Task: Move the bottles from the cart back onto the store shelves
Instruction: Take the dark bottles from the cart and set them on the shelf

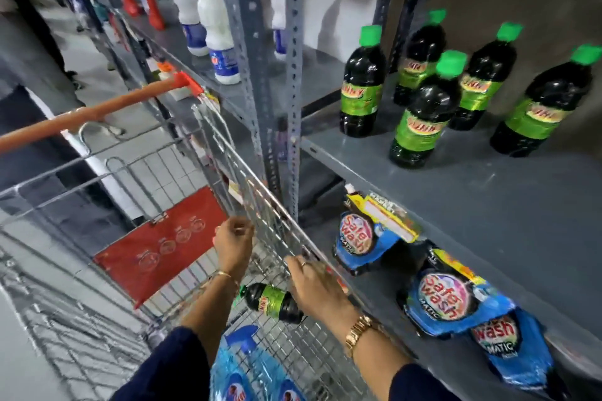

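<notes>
A person stands between a wire shopping cart (247, 169) and grey metal store shelves (488, 192), both hands lowered over the cart's near side rail. The left hand (233, 246) hovers inside the basket with fingers loosely curled and holding nothing. The right hand (317, 286) lies with fingers spread across the cart's rim, its grip open and empty, just above a dark bottle with a green cap (272, 299) that lies on its side in the basket. Blue spray bottles (257, 368) also lie in the cart, nearer the person.

On the upper shelf, five matching green-capped bottles (420, 114) stand upright in a loose cluster, with bare shelf in front of and beside them. Blue detergent pouches (446, 296) sit on the shelf below, and white bottles with red caps (216, 32) stand in the next bay.

The step in hand appears to be picking up the lying dark bottle. It would go best with the right hand dropping past the rim and closing around the bottle's labelled middle, not the cap, then lifting it clear of the wire side before tipping it upright. The open space at the front of the cluster looks the natural spot; setting it down base first, apart from its neighbours, should keep them from toppling.
</notes>
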Available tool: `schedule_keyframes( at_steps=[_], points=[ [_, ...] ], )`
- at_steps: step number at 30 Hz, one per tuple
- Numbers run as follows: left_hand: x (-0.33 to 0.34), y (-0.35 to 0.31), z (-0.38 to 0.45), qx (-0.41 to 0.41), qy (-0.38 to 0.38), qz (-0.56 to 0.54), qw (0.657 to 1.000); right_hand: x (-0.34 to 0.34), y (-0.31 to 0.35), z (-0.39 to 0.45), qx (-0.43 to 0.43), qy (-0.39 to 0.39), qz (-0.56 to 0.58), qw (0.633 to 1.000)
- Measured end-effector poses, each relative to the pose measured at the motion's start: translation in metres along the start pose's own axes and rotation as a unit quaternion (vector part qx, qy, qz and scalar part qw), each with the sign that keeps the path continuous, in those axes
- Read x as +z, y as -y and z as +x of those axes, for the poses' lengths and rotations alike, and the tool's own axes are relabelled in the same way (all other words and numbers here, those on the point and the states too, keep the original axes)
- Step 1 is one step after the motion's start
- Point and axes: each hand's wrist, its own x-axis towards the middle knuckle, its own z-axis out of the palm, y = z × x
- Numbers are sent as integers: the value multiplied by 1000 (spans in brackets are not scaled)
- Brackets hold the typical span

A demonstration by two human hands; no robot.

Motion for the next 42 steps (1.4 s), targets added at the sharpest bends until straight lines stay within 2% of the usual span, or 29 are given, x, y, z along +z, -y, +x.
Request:
schedule_keyframes(
  at_steps=[2, 5, 11, 16, 21, 27, 30, 33, 37, 42],
  points=[
    [0, 38, 5, -42, 1, -1, 999, 29, -5, -1, 47, 63, 31, 996],
    [6, 94, 19, -130, 14, 13, 991, 71, -16, 3, 94, 99, 38, 990],
    [33, 188, 36, -249, 63, 64, 964, 132, -34, 16, 103, 214, -18, 971],
    [57, 213, 44, -339, 78, 24, 937, 173, -50, 20, 151, 218, -4, 964],
    [67, 238, 52, -363, 49, -7, 931, 187, -59, 25, 176, 268, 12, 947],
    [56, 206, 40, -334, 13, -26, 942, 176, -51, 19, 179, 277, 2, 944],
    [44, 187, 40, -313, 11, -31, 949, 162, -41, 16, 175, 241, -10, 955],
    [25, 160, 44, -278, 40, -27, 960, 138, -24, 11, 181, 202, 16, 962],
    [-4, 92, 35, -201, 52, -9, 978, 100, 3, 3, 196, 122, 95, 968],
    [-33, 13, 24, -100, 58, 23, 993, 31, 33, -10, 222, 42, 126, 966]
  ],
)
